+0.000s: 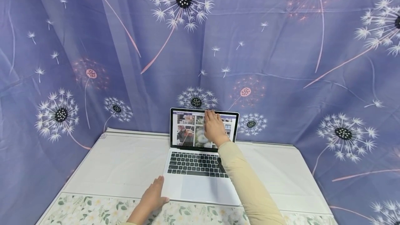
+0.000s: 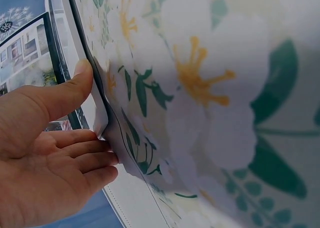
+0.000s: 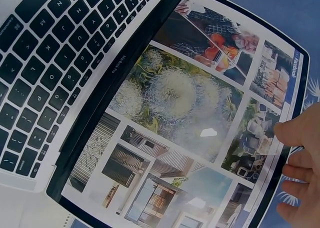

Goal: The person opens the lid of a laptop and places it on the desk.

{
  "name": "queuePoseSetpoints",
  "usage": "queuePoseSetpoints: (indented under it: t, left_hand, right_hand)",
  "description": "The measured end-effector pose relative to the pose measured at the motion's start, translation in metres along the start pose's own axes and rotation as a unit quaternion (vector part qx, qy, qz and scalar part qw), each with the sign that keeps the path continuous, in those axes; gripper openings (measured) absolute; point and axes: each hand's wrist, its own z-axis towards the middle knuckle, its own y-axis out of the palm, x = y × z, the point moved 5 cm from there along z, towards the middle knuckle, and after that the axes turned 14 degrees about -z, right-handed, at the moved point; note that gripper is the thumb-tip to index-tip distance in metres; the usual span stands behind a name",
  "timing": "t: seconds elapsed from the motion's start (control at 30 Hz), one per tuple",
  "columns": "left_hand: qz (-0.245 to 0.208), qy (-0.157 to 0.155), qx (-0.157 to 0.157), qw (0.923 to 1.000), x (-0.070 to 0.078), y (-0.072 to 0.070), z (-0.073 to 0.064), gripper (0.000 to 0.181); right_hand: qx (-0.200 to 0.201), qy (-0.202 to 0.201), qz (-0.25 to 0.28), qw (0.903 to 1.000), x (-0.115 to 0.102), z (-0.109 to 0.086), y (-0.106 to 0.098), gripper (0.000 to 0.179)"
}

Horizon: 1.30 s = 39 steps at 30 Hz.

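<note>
A silver laptop (image 1: 199, 188) stands open on the table, its lid tilted up and its screen (image 3: 170, 103) lit with a grid of pictures. My right hand (image 1: 215, 127) reaches across the keyboard (image 1: 195, 164) and grips the lid's top edge. In the right wrist view its thumb (image 3: 292, 131) lies on the screen side, while the fingers (image 3: 297, 188) pass behind the lid. My left hand (image 1: 152, 194) rests at the base's front left corner. In the left wrist view its thumb (image 2: 82, 80) touches the front edge, and its nearly straight fingers (image 2: 90, 148) lie by the side.
The white table top (image 1: 125, 162) extends to both sides of the laptop. A floral cloth (image 1: 90, 209) covers the table's front edge. Close behind the lid hangs a purple curtain (image 1: 168, 89) with dandelion prints, which also closes in both sides.
</note>
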Motion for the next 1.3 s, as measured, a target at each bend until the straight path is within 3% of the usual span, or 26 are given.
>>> queuePoseSetpoints:
  t: [0.27, 0.63, 0.93, 1.17, 1.3]
  left_hand:
    - [0.005, -0.010, -0.005, 0.9999, -0.001, -0.002, 0.002, 0.092]
    - [-0.014, -0.015, -0.014, 0.9997, -0.012, -0.004, 0.002, 0.091]
    - [-0.036, -0.015, -0.025, 0.9989, -0.025, -0.005, 0.008, 0.093]
    - [-0.037, -0.014, -0.034, 0.9986, -0.026, -0.009, 0.010, 0.080]
    - [-0.025, -0.006, -0.024, 0.9994, -0.021, -0.014, 0.011, 0.073]
  right_hand:
    - [0.009, -0.011, 0.018, 0.9997, 0.001, -0.005, 0.000, 0.063]
    - [0.047, -0.062, 0.048, 0.9958, 0.001, -0.014, -0.001, 0.065]
    - [0.050, -0.089, 0.074, 0.9920, 0.006, -0.028, -0.001, 0.064]
    - [0.073, -0.092, 0.070, 0.9905, 0.008, -0.040, -0.002, 0.059]
    - [0.085, -0.083, 0.077, 0.9899, 0.010, -0.049, -0.002, 0.058]
